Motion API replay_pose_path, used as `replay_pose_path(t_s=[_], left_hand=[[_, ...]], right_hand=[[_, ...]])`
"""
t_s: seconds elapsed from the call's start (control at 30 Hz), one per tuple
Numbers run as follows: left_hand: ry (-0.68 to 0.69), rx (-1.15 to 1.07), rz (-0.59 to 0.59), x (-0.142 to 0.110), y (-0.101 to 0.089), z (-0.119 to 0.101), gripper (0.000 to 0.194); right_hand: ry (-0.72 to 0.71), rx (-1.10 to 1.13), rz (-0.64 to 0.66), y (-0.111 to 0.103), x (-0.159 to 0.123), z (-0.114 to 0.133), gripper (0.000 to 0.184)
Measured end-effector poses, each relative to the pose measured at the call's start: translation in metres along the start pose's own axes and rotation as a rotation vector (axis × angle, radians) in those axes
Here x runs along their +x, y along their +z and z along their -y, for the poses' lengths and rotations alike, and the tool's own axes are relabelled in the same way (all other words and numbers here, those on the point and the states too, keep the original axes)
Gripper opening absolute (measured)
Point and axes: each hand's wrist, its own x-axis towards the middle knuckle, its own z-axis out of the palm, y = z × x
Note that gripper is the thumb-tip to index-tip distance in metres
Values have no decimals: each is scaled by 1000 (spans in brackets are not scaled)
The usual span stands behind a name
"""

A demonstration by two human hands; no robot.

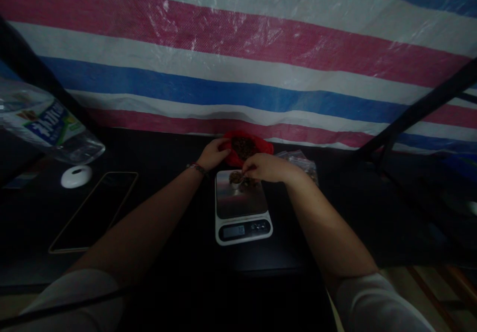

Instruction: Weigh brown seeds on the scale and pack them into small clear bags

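Right hand over shiny metal-topped scale, corners rounded

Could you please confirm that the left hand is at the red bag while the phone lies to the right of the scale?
Not quite: the head view shows the phone left of the scale; the left hand is at the red bag.

The left sleeve and right sleeve are short and pale greyish-white. Just nearer than the left hand, slim wristbands circle the wrist (one reddish, the rest darker, their details blurred).
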Motion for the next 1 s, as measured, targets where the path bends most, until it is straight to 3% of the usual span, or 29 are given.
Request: replay_pose_path(t_s=[0.27,0.43,0.57,0.7,1.0], left_hand=[[-34,-34,-9,-1,1,-1,47],[-37,-13,-2,0,1,2,46],[-38,-14,-8,1,2,3,46],[-24,6,-11,2,2,5,45],[-16,-47,-17,0,3,3,46]], right_hand=[[113,163,7,-3,-6,2,30],[125,-30,-52,-10,-9,1,26],[116,-157,4,-7,-8,-4,24],[123,-155,69,-3,-5,-2,26],[136,-143,-25,-22,-30,18,18]])
